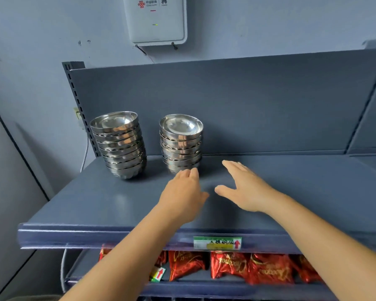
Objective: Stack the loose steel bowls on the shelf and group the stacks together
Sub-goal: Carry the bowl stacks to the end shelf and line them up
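On the dark blue metal shelf [291, 192] two stacks of shiny steel bowls stood at the far left, near the back panel. The left stack of steel bowls [119, 144] was taller and leaned a little, and the right stack of steel bowls [180, 142] stood apart from it, with bare shelf between them. I could see no loose bowl, so the stacking seemed finished and only the grouping remained.

The left hand [182, 196] reached toward the foot of the right stack; its fingers were loosely bent and its grip held nothing, and I could not tell whether the fingertips touched the lowest bowl. The right hand [245, 187] hovered just right of that stack, fingers straight and spread, also gripping nothing.

The risk, in my judgement, was in sliding the right stack to the left. A push only at the bottom could tilt the column, and smooth steel bowls slip easily on each other. A knock against the leaning left stack could bring it down too.

The white wall box [156, 20] above carried a red knot logo with "中国联通" and a Huawei mark. The green and yellow price label [217, 243] on the shelf edge had Chinese writing too blurred to read and a red arrow. Red snack bags [248, 268] lay on the shelf below; their gold script was unreadable.
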